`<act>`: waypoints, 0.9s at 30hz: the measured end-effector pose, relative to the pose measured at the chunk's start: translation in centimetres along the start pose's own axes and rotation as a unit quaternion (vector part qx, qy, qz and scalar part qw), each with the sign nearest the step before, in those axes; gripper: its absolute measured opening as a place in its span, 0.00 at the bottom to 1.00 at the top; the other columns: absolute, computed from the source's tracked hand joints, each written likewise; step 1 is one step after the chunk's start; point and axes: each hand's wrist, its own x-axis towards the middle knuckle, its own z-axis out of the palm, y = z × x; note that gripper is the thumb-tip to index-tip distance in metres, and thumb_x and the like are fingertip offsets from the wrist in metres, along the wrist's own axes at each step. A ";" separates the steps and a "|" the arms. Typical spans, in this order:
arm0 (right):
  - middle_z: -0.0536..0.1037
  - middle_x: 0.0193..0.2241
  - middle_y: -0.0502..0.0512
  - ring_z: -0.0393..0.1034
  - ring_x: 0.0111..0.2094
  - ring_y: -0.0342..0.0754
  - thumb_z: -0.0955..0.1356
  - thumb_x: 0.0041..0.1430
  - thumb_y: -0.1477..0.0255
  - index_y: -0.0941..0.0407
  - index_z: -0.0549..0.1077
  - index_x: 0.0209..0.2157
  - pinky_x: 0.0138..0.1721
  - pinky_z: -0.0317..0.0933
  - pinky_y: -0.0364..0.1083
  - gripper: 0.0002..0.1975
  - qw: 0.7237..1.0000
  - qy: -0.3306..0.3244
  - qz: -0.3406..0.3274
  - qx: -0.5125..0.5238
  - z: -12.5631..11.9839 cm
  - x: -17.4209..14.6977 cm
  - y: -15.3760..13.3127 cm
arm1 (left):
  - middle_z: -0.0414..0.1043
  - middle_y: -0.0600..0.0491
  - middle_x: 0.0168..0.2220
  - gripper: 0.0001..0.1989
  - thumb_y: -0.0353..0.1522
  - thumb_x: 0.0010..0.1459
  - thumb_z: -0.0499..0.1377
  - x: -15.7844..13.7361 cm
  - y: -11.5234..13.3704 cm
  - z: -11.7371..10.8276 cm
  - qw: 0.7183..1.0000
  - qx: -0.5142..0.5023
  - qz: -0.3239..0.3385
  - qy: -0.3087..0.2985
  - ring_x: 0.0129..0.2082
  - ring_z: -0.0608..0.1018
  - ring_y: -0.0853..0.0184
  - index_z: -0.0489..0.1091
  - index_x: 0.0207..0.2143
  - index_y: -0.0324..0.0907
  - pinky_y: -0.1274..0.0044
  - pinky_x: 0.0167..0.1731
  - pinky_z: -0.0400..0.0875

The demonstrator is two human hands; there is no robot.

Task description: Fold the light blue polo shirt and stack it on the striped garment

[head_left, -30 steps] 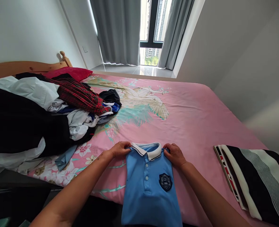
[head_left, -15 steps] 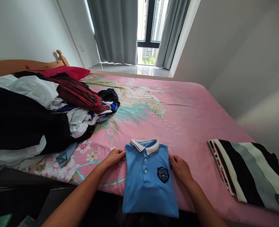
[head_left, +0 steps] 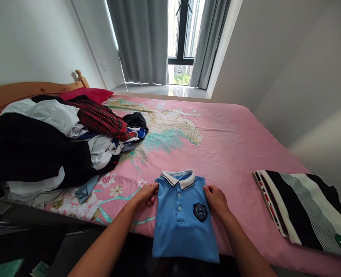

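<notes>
A light blue polo shirt (head_left: 179,223) with a white collar and a dark shield badge lies folded at the near edge of the bed, its hem reaching past that edge. My left hand (head_left: 147,194) pinches the shirt's left side just below the shoulder, fingers curled. On the opposite side, my right hand (head_left: 216,197) grips the other edge near the badge, thumb on top. Both hands are closed on the fabric, and the fingers under it are partly hidden.
On the pink flowered bed (head_left: 228,150), a loose heap of clothes (head_left: 43,146) covers the left side, with a red plaid garment (head_left: 104,121) on it. Folded striped clothes (head_left: 300,207) lie at the right. A red pillow (head_left: 86,93) rests by the wooden headboard (head_left: 29,87).
My fingers have closed further onto the shirt's two sides, the right hand moving slightly inward and up. The whole view has shifted a little.
</notes>
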 end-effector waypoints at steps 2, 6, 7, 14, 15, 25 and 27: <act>0.76 0.29 0.52 0.68 0.31 0.48 0.58 0.58 0.56 0.53 0.70 0.29 0.29 0.54 0.43 0.18 1.000 0.008 0.003 0.010 0.1 0.1 -0.1 | 0.66 0.57 0.24 0.27 0.56 0.44 0.55 0.0 0.2 -0.2 1.000 0.002 -0.014 -0.009 0.11 0.59 0.80 0.62 0.28 0.40 0.84 0.09 0.45; 0.76 0.29 0.53 0.68 0.31 0.48 0.56 0.59 0.56 0.53 0.69 0.28 0.28 0.53 0.43 0.19 1.000 0.013 0.011 0.003 0.4 0.2 -0.2 | 0.60 0.61 0.17 0.24 0.54 0.45 0.55 0.2 0.3 0.1 0.999 0.038 -0.014 0.009 0.10 0.56 0.78 0.58 0.23 0.42 0.82 0.10 0.44; 0.76 0.29 0.53 0.68 0.31 0.48 0.56 0.60 0.56 0.53 0.69 0.29 0.28 0.53 0.43 0.19 1.000 0.013 0.012 -0.006 0.5 0.3 -0.3 | 0.58 0.62 0.16 0.22 0.53 0.48 0.54 0.2 0.3 0.3 0.998 0.051 -0.002 0.026 0.10 0.56 0.78 0.57 0.23 0.42 0.82 0.11 0.46; 0.74 0.29 0.54 0.66 0.29 0.48 0.52 0.65 0.59 0.53 0.67 0.36 0.28 0.49 0.43 0.19 0.995 0.069 -0.018 -0.063 0.8 0.0 -0.8 | 0.67 0.53 0.29 0.12 0.39 0.61 0.43 0.0 0.4 2.3 0.949 0.191 0.109 0.224 0.32 0.73 0.66 0.58 0.29 0.43 0.76 0.32 0.64; 0.74 0.29 0.54 0.66 0.29 0.48 0.52 0.65 0.60 0.53 0.66 0.37 0.27 0.49 0.43 0.19 0.995 0.073 -0.018 -0.068 1.0 0.0 -0.7 | 0.69 0.50 0.31 0.11 0.38 0.62 0.43 0.0 0.3 2.4 0.940 0.215 0.112 0.241 0.35 0.73 0.64 0.59 0.31 0.43 0.75 0.35 0.63; 0.74 0.29 0.54 0.67 0.30 0.48 0.52 0.66 0.60 0.54 0.65 0.32 0.28 0.49 0.43 0.18 0.995 0.038 -0.011 -0.094 1.0 -0.2 -0.2 | 0.71 0.48 0.23 0.25 0.47 0.61 0.43 0.5 -0.4 0.5 0.934 0.304 0.054 0.178 0.25 0.75 0.63 0.64 0.21 0.41 0.76 0.26 0.61; 0.74 0.29 0.55 0.68 0.31 0.48 0.52 0.65 0.59 0.54 0.66 0.32 0.27 0.49 0.43 0.19 0.995 0.033 -0.001 -0.097 0.9 -0.3 -0.5 | 0.69 0.51 0.18 0.26 0.47 0.61 0.41 0.1 -0.6 0.5 0.941 0.300 0.037 0.154 0.19 0.73 0.65 0.64 0.20 0.41 0.77 0.22 0.61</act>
